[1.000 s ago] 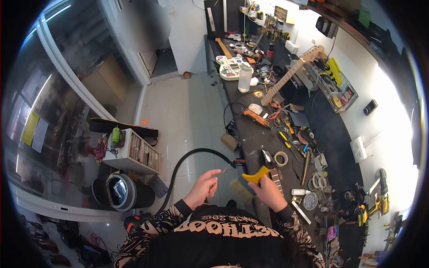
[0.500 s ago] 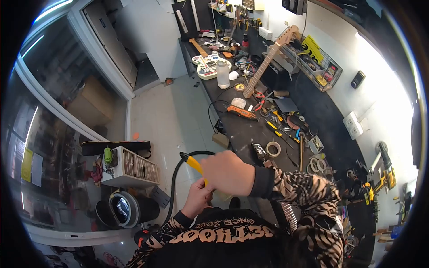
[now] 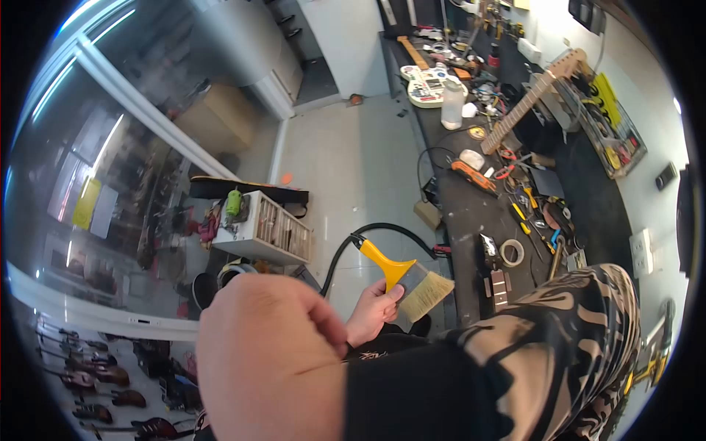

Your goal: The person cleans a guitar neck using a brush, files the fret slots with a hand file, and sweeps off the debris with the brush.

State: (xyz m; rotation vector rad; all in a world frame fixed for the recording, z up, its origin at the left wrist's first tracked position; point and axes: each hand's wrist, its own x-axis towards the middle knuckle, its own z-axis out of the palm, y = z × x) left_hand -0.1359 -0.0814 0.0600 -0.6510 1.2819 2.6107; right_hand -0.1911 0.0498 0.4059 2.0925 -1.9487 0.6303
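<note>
A wide paintbrush with a yellow handle (image 3: pixel 384 263) and pale bristles (image 3: pixel 429 295) is in my left hand (image 3: pixel 373 312), gripped near the metal band, with its bristles pointing down to the right. Large and close to the camera, my right hand (image 3: pixel 268 331) is bent at the lower left, its back toward me. Most of its fingers are hidden, so what they hold, if anything, does not show. It appears apart from the brush. A black hose (image 3: pixel 340 257) curves behind the brush.
Along the right runs a dark workbench (image 3: pixel 471 228) with a guitar neck (image 3: pixel 526 103), a white guitar body (image 3: pixel 426 88), a clear bottle (image 3: pixel 452 106), a tape roll (image 3: pixel 511 253) and several tools. A white cabinet (image 3: pixel 254 228) and a bin (image 3: pixel 235 272) stand at the left.
My right hand has left the brush and moved left, nearer the camera. The brush's bristles now show in my left hand. The view has shifted, so the bench sits farther right.
</note>
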